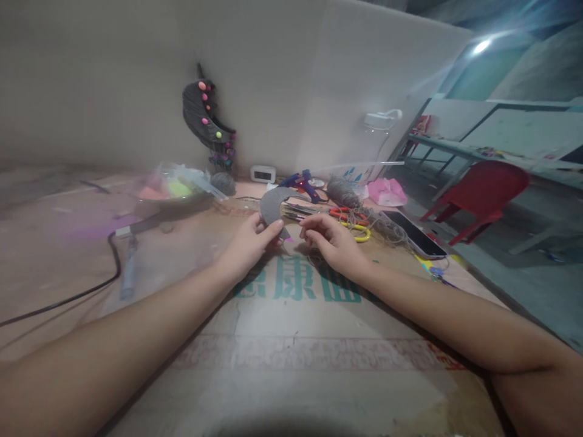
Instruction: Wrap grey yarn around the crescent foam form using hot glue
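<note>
In my left hand (257, 243) is a grey crescent (272, 205) wrapped in yarn, its lower part gripped between thumb and fingers. One tip of the crescent curves over to the right. Just right of it, my right hand (330, 240) has its fingers curled in towards the thumb; whatever they pinch is too small to make out. Loose grey yarn (315, 259) lies under that hand. Behind the hands are scissors with yellow handles (362, 232), a red-handled tool (346, 214) and a skein of grey yarn (344, 191).
A blue glue gun (300, 182), a small white clock (263, 174), a bowl of coloured pieces (170, 189) and a phone (414, 233) surround the cardboard (282, 340). A decorated dark crescent (200, 115) hangs on the wall. A black cable (113, 267) crosses at left; a red chair (483, 191) stands right.
</note>
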A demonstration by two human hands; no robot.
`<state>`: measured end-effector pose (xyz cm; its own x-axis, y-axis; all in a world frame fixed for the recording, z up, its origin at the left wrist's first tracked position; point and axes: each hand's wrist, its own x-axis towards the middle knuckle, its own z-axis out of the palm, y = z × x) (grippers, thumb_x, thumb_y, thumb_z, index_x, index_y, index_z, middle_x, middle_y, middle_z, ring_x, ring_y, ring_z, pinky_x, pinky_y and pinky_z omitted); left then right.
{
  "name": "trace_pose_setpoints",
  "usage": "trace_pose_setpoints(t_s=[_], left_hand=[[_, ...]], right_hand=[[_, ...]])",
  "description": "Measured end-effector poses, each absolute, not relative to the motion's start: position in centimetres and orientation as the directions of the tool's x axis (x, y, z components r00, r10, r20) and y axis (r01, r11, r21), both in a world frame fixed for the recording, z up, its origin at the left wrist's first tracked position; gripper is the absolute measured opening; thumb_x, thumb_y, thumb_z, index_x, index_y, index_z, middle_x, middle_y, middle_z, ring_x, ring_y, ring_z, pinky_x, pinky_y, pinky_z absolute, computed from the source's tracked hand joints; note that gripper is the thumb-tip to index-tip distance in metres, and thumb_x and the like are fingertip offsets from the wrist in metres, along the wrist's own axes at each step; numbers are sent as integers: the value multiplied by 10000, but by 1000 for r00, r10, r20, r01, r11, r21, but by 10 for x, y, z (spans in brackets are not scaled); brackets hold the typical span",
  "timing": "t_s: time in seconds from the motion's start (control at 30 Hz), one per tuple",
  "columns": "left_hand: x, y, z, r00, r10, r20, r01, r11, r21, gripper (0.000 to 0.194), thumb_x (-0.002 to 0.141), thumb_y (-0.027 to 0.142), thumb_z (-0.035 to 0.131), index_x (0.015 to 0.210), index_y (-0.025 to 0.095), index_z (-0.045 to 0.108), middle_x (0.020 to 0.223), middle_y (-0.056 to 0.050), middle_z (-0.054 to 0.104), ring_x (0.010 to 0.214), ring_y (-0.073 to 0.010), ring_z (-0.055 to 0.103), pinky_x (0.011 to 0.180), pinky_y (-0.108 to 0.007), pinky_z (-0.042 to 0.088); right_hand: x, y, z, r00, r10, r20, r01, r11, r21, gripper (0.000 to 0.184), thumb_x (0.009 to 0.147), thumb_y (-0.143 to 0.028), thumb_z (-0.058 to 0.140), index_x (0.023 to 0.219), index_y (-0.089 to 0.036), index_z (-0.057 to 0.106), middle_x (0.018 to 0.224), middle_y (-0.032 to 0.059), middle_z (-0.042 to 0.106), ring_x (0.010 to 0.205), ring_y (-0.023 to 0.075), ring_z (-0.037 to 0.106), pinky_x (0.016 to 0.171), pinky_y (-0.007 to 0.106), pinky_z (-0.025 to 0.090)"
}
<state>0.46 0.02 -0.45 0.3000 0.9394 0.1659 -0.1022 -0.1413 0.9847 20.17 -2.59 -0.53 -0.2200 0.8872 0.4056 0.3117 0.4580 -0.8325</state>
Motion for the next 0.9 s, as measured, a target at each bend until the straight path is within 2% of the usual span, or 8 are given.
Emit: trace_pose_setpoints(t_s=[0.2, 0.47, 0.77, 0.9], left_hand=[[5, -1, -3, 309, 937, 163, -104, -137, 985, 325, 789, 417, 685, 956, 158, 581, 792, -8, 650, 608, -97, 579, 571, -209, 451], [4, 0, -3, 307, 938, 159, -105, -133, 986, 345, 780, 432, 689, 963, 161, 579, 767, 1, 637, 616, -106, 581, 582, -217, 460], [6, -2, 0, 294, 945, 143, -100, -118, 988, 335, 762, 425, 701, 932, 160, 584, 726, 1, 639, 593, -112, 575, 562, -221, 446], [6, -2, -1, 308, 939, 153, -98, -129, 987, 320, 780, 419, 687, 944, 165, 582, 721, 8, 631, 598, -109, 578, 567, -217, 450]], right_hand=[[201, -25, -5, -248, 848, 468, 379, 529, -759, 210, 846, -200, 596, 1055, -211, 571, 882, 14, 591, 823, 144, 578, 779, 306, 488], [202, -25, -3, -261, 836, 483, 435, 549, -714, 216, 839, -167, 575, 1051, -208, 572, 852, 12, 567, 807, 147, 561, 787, 315, 476], [200, -26, -6, -263, 870, 416, 262, 480, -837, 202, 879, -225, 564, 1078, -220, 529, 1012, 55, 668, 954, 165, 644, 854, 356, 538], [201, -26, -7, -277, 866, 417, 241, 483, -842, 186, 890, -195, 536, 1074, -221, 518, 979, 46, 683, 937, 155, 660, 855, 354, 539]])
